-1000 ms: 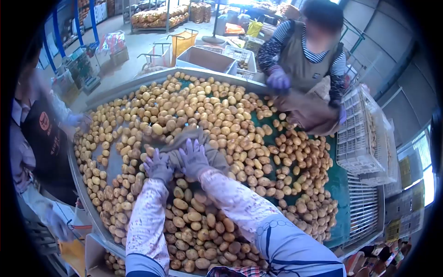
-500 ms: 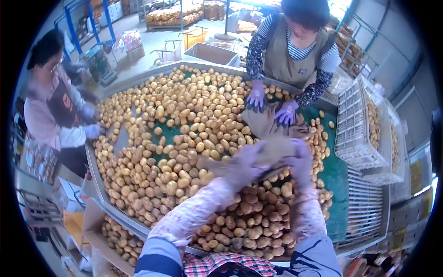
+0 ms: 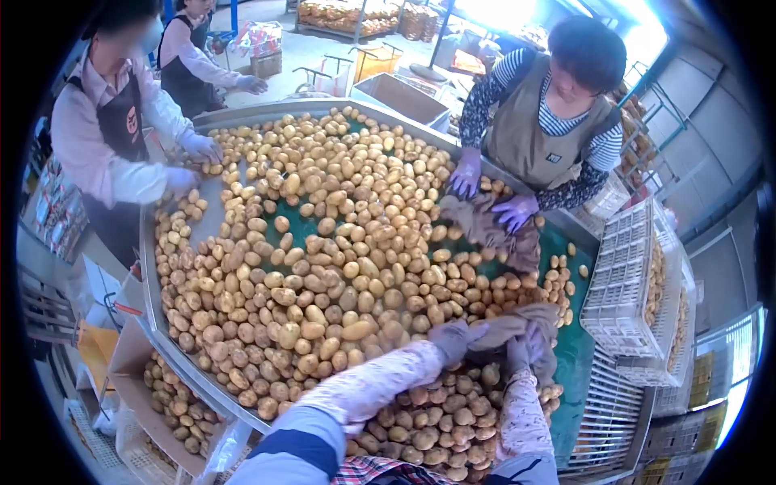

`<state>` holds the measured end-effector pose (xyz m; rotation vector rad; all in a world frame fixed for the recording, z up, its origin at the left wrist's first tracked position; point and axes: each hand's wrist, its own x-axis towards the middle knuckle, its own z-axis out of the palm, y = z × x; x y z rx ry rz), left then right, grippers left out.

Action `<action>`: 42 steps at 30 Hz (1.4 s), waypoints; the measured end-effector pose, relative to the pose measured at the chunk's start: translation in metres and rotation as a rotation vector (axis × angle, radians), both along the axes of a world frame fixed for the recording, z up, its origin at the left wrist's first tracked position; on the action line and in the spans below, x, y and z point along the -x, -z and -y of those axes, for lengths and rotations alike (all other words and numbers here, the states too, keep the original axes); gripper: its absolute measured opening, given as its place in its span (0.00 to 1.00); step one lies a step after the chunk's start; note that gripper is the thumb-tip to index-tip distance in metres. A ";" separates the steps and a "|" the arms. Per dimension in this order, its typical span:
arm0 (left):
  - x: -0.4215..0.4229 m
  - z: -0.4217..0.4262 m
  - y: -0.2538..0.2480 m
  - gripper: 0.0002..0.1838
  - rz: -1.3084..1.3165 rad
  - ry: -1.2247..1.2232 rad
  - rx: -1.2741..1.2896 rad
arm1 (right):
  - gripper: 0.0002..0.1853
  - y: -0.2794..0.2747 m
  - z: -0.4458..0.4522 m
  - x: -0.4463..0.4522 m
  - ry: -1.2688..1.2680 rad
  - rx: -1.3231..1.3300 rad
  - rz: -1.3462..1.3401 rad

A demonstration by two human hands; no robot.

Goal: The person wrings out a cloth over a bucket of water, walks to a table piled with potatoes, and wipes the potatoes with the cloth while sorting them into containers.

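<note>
Both my hands wear pale purple gloves. A crumpled brown cloth lies over the potatoes near the right side of the sorting table. My left hand is closed at the cloth's left edge, its fingertips partly hidden. My right hand grips the cloth's near side, fingers over the fabric. Browner, dirtier potatoes are heaped between my forearms; paler potatoes spread to the left and beyond. Across the table, a co-worker's gloved hands press on another brown cloth.
The table's metal rim curves around the potatoes. A slatted metal chute and stacked white crates stand at right. An open carton of potatoes is at lower left. At left, a co-worker's hands reach over the table; another person stands behind.
My hands and the cloth have moved right and nearer, lower onto the potatoes. My view has shifted. The co-worker at left has raised one hand over the potatoes, and another person has come into view.
</note>
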<state>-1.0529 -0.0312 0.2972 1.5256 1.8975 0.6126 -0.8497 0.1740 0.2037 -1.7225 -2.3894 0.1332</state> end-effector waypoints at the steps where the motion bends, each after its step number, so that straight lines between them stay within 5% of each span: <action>1: 0.016 0.018 -0.004 0.25 -0.123 0.041 -0.011 | 0.50 0.000 0.006 0.016 -0.061 0.102 0.052; 13: 0.185 0.256 0.046 0.37 -0.202 -0.631 -0.222 | 0.56 -0.016 0.158 0.375 -0.684 0.109 0.031; 18: 0.189 0.327 0.043 0.37 -0.244 -0.807 -0.042 | 0.52 -0.055 0.253 0.456 -0.899 0.288 0.119; 20: 0.180 0.365 0.062 0.36 -0.270 -0.863 -0.039 | 0.46 -0.073 0.307 0.460 -0.994 0.247 0.255; 25: 0.149 0.405 0.045 0.33 -0.398 -0.831 0.057 | 0.26 -0.054 0.373 0.421 -1.205 0.142 -0.027; 30: 0.162 0.406 0.042 0.30 -0.202 -0.846 -0.075 | 0.22 -0.077 0.333 0.327 -1.410 0.176 -0.390; 31: 0.176 0.405 0.046 0.32 0.029 -0.774 -0.158 | 0.23 -0.091 0.320 0.310 -1.418 0.194 -0.420; 33: 0.199 0.384 0.010 0.33 0.406 -0.610 -0.205 | 0.24 -0.116 0.274 0.284 -1.225 0.593 -0.198; 34: 0.213 0.370 -0.010 0.34 0.592 -0.515 -0.229 | 0.23 -0.146 0.262 0.266 -0.933 0.886 -0.388; 35: 0.224 0.354 -0.024 0.34 0.694 -0.542 -0.230 | 0.20 -0.126 0.240 0.248 -0.764 1.194 -0.866; 36: 0.236 0.336 -0.033 0.35 0.799 -0.568 -0.228 | 0.20 -0.173 0.249 0.238 -0.672 1.058 -1.029; 38: 0.272 0.296 -0.025 0.33 0.662 -0.638 -0.252 | 0.31 -0.123 0.211 0.223 -0.687 0.685 -1.003; 41: 0.346 0.238 0.038 0.33 0.069 -0.767 -0.251 | 0.41 -0.103 0.235 0.223 -0.865 0.161 -0.299; 42: 0.364 0.220 0.049 0.33 -0.028 -0.809 -0.207 | 0.45 -0.055 0.246 0.211 -0.797 0.250 -0.043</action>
